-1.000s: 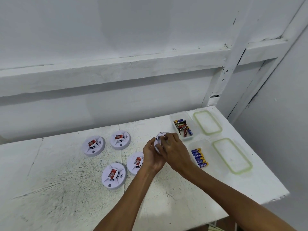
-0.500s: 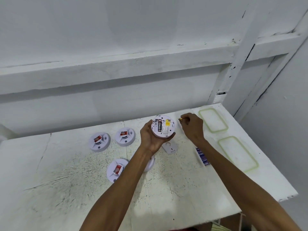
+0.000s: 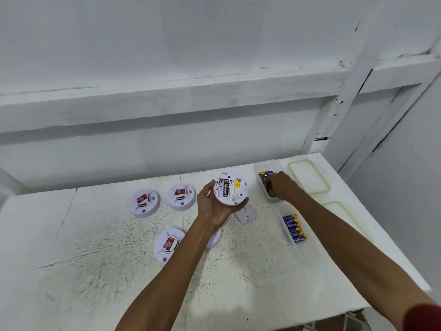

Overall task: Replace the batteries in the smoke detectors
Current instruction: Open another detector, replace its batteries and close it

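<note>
The white-painted counter (image 3: 95, 259) is rough and scored with dark scratches. Nearest lies a round white plastic smoke detector (image 3: 169, 244) with a red label on its dome, and beside it a second detector (image 3: 216, 237) mostly hidden under the left forearm. To the right, a clear rectangular tub (image 3: 290, 247) holds a row of blue-and-gold cylindrical batteries (image 3: 294, 227). A small flat white battery cover (image 3: 245, 215) lies on the counter just beyond the left wrist. The left hand (image 3: 214, 207) cups a third detector (image 3: 231, 188) above the counter, back side up, fingers curled round its rim; its open compartment shows one black battery (image 3: 225, 187) beside a yellow sticker. Farther left sit two more domed detectors (image 3: 144, 203) (image 3: 181, 196). The right hand (image 3: 280, 187) reaches into a far clear tub (image 3: 262, 164) of mixed batteries, fingertips hidden, so I cannot tell whether it grips anything. Two translucent green-rimmed lids (image 3: 309, 176) (image 3: 343, 216) lie at the right edge.
</note>
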